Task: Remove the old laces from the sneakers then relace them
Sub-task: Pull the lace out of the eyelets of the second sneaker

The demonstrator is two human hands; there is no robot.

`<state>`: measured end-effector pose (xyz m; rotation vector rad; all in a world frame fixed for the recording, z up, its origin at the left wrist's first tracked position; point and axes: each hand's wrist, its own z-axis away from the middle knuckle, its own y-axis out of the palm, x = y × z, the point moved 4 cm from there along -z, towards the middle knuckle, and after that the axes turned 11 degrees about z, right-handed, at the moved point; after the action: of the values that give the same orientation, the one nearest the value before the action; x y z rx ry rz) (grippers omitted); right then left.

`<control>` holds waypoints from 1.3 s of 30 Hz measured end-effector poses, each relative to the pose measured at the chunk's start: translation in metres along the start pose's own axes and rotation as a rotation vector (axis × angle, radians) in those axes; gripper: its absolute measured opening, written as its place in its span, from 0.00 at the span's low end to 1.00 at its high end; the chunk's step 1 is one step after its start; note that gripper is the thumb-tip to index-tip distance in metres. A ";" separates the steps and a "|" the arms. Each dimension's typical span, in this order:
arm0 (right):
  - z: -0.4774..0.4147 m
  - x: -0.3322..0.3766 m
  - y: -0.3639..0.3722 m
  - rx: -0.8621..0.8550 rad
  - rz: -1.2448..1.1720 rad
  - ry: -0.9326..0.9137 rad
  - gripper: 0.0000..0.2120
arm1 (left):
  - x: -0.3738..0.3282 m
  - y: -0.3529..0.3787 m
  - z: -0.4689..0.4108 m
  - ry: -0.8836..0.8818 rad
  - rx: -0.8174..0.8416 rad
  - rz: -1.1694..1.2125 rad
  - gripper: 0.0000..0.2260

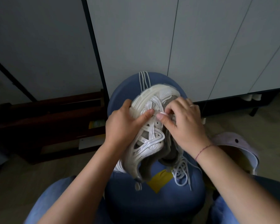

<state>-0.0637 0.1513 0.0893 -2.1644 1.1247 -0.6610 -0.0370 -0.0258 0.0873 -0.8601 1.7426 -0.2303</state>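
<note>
Now my left hand [126,122] grips the sneaker [152,143] steady so my right hand [184,125] can pinch the lace [163,113] at an eyelet.

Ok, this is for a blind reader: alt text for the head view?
Left hand grips a white sneaker on a blue stool; right hand pinches a lace tip at its eyelets. Loose white laces lie nearby.

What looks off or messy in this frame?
Nothing looks damaged. The sneaker lies tipped on its side on the blue stool. A loose white lace sits in a tangle by its heel, and more strands trail over the stool's far edge. That fits a shoe mid-relacing.
</note>
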 end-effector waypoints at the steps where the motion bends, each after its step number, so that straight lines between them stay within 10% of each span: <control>1: 0.001 0.003 0.002 -0.010 -0.003 0.000 0.16 | 0.000 0.001 0.001 0.000 0.003 0.006 0.26; 9: -0.009 -0.036 -0.017 -0.112 -0.463 0.313 0.14 | 0.013 -0.011 -0.007 -0.090 -0.036 0.139 0.27; 18: -0.003 -0.004 -0.003 -0.009 -0.108 0.001 0.16 | 0.003 -0.005 -0.002 -0.007 -0.013 -0.010 0.26; 29: -0.010 -0.032 -0.016 -0.060 -0.383 0.224 0.11 | 0.014 -0.012 -0.008 -0.060 -0.049 0.100 0.30; 39: 0.001 0.003 0.002 0.011 0.004 -0.041 0.15 | -0.002 0.000 0.001 0.039 0.015 -0.131 0.29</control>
<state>-0.0626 0.1482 0.0880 -2.1567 1.1009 -0.6164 -0.0359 -0.0246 0.0884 -0.9654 1.7197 -0.3486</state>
